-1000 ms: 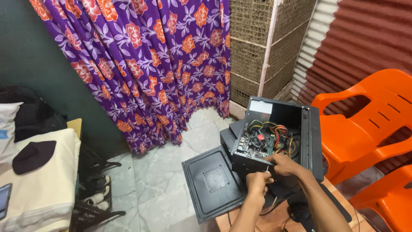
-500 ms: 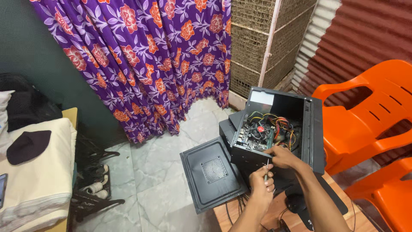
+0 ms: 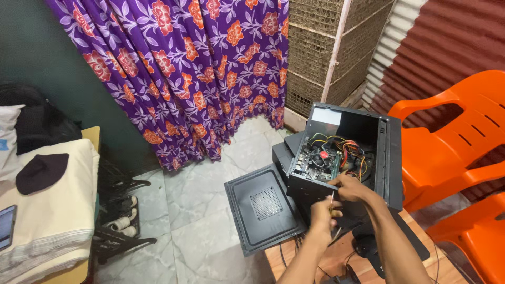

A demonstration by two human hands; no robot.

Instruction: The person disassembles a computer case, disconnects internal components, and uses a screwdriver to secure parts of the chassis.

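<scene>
Left hand [image 3: 323,214] hides most of the screwdriver [image 3: 332,200].

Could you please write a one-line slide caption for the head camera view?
Left hand holds a screwdriver at the open computer case, right hand beside it.

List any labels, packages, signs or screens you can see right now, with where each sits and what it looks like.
White rectangular label: stuck inside the open black metal computer case, at its upper left corner; plain pale sticker, print too small to tell.
Dark phone screen: at the far left edge, lying on cream folded cloth; a black slab, partly cut off by the frame.
No packages or signs in view.
</scene>
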